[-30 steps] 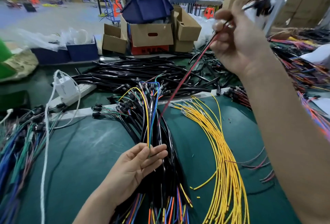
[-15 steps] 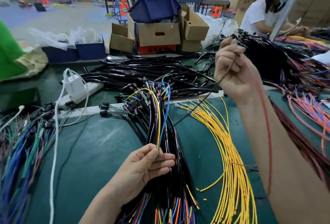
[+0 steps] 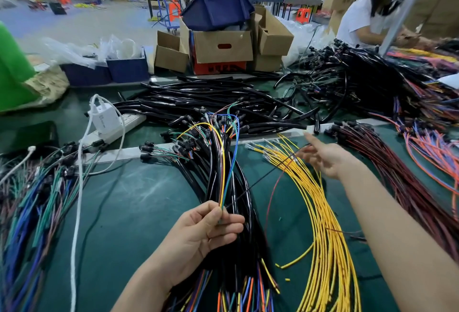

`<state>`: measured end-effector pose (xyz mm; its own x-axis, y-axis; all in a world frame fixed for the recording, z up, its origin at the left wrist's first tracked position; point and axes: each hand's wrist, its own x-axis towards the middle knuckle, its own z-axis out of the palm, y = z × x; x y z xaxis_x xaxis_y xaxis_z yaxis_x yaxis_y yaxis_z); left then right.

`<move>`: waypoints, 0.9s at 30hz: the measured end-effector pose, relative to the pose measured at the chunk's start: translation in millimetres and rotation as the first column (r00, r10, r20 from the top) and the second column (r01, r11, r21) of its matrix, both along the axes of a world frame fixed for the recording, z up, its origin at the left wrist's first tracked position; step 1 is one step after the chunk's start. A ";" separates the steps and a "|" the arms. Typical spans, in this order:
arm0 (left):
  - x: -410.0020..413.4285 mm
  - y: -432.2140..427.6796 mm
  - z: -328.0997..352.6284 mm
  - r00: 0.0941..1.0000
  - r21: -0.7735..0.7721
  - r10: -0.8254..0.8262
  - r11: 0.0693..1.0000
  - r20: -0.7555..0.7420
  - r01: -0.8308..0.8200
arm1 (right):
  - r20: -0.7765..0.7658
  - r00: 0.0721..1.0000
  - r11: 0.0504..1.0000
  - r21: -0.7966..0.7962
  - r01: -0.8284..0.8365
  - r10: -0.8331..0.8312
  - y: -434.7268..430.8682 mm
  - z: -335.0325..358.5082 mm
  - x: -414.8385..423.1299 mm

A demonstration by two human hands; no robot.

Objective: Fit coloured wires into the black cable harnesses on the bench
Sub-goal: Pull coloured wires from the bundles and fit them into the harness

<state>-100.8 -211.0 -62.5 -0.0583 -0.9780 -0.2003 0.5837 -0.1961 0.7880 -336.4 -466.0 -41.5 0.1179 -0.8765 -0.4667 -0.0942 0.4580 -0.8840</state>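
Observation:
A bundle of black cable harnesses (image 3: 239,187) runs down the middle of the green bench, with coloured wires fanning out of its far end. My left hand (image 3: 211,227) pinches a few of those wires, yellow, blue and orange, just above the bundle. My right hand (image 3: 323,159) hovers over the loose yellow wires (image 3: 323,224) with its index finger stretched out. A thin dark wire (image 3: 263,177) runs taut from the bundle to its fingers, and a red stretch of it loops down beside it.
Dark red wires (image 3: 397,177) and orange wires (image 3: 434,155) lie at the right, blue and green harnesses (image 3: 37,202) at the left. Behind are black tubes (image 3: 211,103), a power strip with charger (image 3: 106,120), cardboard boxes (image 3: 223,46) and a person (image 3: 360,18) at back right.
My right hand has come down from high at the back right to just over the yellow wires, bringing the thin wire with it. My left hand has stayed on the bundle.

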 end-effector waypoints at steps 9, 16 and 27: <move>1.3 -0.8 -1.6 1.000 0.012 0.003 1.000 0.000 -0.003 | -0.718 0.677 0.602 -0.472 -0.644 0.161 67.1 33.4 9.9; 1.2 -0.4 -1.7 1.000 0.012 0.007 1.000 0.014 -0.008 | -0.905 0.172 0.117 -0.137 -0.984 0.390 154.4 -0.6 20.0; -5.8 -0.6 -1.5 0.990 -0.005 0.142 0.990 -0.010 -0.142 | -0.904 0.164 -0.004 -0.180 -0.984 0.394 142.4 -4.2 15.3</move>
